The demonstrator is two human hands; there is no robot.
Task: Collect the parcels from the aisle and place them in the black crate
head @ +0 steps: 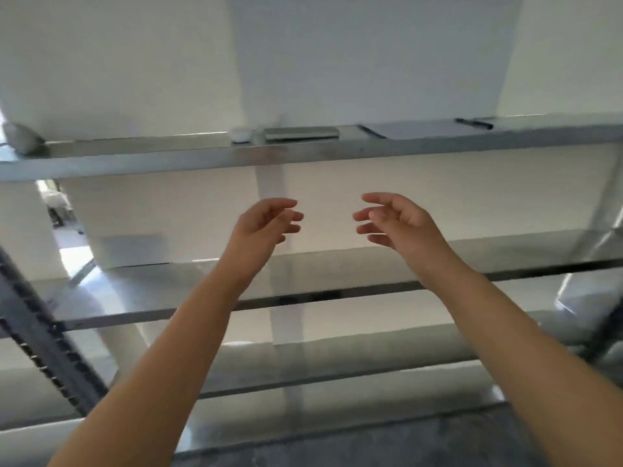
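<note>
My left hand (266, 222) and my right hand (394, 219) are both raised in front of a metal shelving rack, palms turned toward each other with a gap between them. Their fingers are loosely curved and hold nothing. On the top shelf (168, 158) lie a flat grey parcel (301, 133) in the middle, a flat white parcel (418, 129) to its right and a grey pouch (22, 137) at the far left. The black crate is not in view.
A small white round object (241, 134) sits beside the grey parcel, and a dark pen-like item (473, 123) lies at the right of the top shelf. Lower shelves (337, 294) run across behind my forearms. A dark perforated upright (43, 342) slants at the left.
</note>
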